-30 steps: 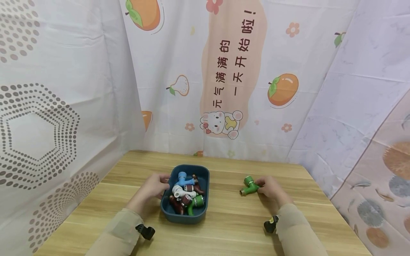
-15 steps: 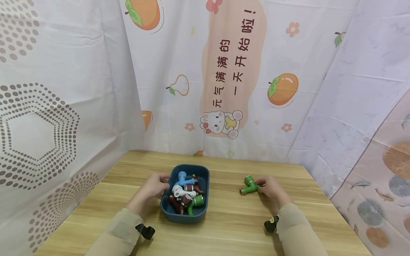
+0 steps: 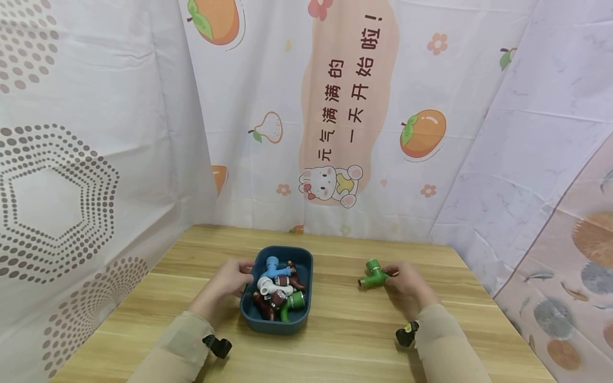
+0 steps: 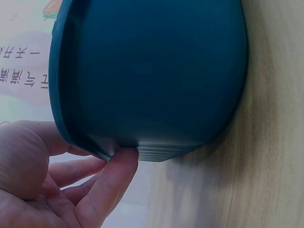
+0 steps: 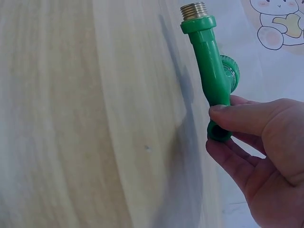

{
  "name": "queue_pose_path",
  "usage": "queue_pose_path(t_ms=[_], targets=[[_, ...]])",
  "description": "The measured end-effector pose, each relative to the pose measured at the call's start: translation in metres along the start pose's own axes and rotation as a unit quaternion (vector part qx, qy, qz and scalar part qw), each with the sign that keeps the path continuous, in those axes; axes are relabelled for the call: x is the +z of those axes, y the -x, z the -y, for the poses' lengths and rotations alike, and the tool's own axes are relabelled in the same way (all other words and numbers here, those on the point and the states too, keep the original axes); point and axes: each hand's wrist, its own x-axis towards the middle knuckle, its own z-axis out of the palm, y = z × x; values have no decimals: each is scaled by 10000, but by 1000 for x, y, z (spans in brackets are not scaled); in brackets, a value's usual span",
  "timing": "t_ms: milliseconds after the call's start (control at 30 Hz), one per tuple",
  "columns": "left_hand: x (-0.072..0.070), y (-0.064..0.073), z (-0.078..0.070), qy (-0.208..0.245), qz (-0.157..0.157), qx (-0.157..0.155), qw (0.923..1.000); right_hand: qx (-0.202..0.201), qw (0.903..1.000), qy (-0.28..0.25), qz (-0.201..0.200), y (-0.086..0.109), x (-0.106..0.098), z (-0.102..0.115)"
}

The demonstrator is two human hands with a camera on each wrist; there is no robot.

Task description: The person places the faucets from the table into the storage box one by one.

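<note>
A dark blue rectangular box (image 3: 276, 328) stands left of the table's middle, with several taps in it. My left hand (image 3: 233, 277) grips its left wall; in the left wrist view the fingers (image 4: 122, 164) lie at the ribbed side by the rim. To the right, my right hand (image 3: 404, 277) pinches a green tap (image 3: 376, 276) by its spout end. The right wrist view shows the thumb (image 5: 242, 118) and fingers at the spout opening, the brass-threaded end (image 5: 194, 10) pointing away. The tap appears held just above the table.
Inside the box lie a blue tap (image 3: 274, 269), a white tap (image 3: 273, 288), brown taps (image 3: 266, 307) and another green tap (image 3: 295, 301). They overlap, so some parts are hidden. The wooden table (image 3: 335, 340) is bordered by printed curtains (image 3: 268, 175) at the back and sides.
The right hand has raised the green tap slightly and turned it a little, its threaded end now a bit higher. The left hand and the box have not moved.
</note>
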Motion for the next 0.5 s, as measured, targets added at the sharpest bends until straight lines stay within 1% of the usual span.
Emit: queue_pose_path(t_ms=[67, 233, 500], targets=[[0, 1, 0, -14, 16, 18, 10000, 126, 9999, -27, -28, 1, -1, 1], [-1, 2, 0, -89, 23, 19, 10000, 228, 9997, -89, -75, 2, -3, 4], [-1, 1, -1, -100, 37, -11, 9999, 15, 9998, -36, -207, -1, -10, 7]])
